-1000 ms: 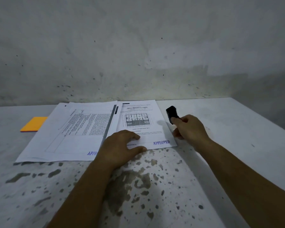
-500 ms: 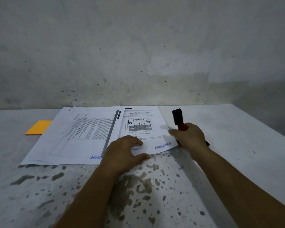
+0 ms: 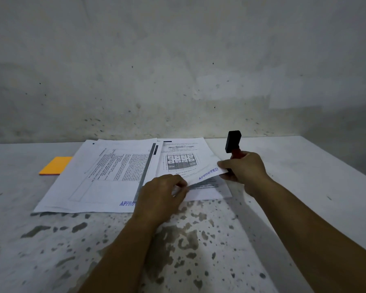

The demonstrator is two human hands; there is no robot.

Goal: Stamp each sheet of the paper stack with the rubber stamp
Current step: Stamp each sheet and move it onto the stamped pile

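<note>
1. Head view: a person's two bare forearms reach forward over a pale table (image 3: 304, 166) that is speckled with dark stains near the viewer. A blotchy grey wall (image 3: 178, 70) rises behind it.
2. The paper stack (image 3: 209, 190) lies on the table near the middle of the picture. It serves as the landmark for everything else.
3. The top sheet (image 3: 190, 157) of the stack shows a printed grid diagram and a blue "APPROVED" stamp mark (image 3: 208, 173) at its near right corner. That corner is lifted clear of the stack, so printed lines on the sheet below show.
4. The right hand (image 3: 246, 172) is at the stack's right edge. Its thumb and fingers pinch the raised corner, and the same hand is wrapped round the red handle of the rubber stamp (image 3: 232, 142). The stamp's black head sticks up above the hand, just right of the stack.
5. The left hand (image 3: 163, 192) is at the stack's near edge, fingers curled, pinching the top sheet's lower edge.
6. Immediately left of the stack lies a spread of already stamped sheets (image 3: 106, 176), the top one also marked "APPROVED" at its near edge.
7. Further left of the stack, beyond those sheets, lies an orange pad (image 3: 54, 166), flat on the table.
</note>
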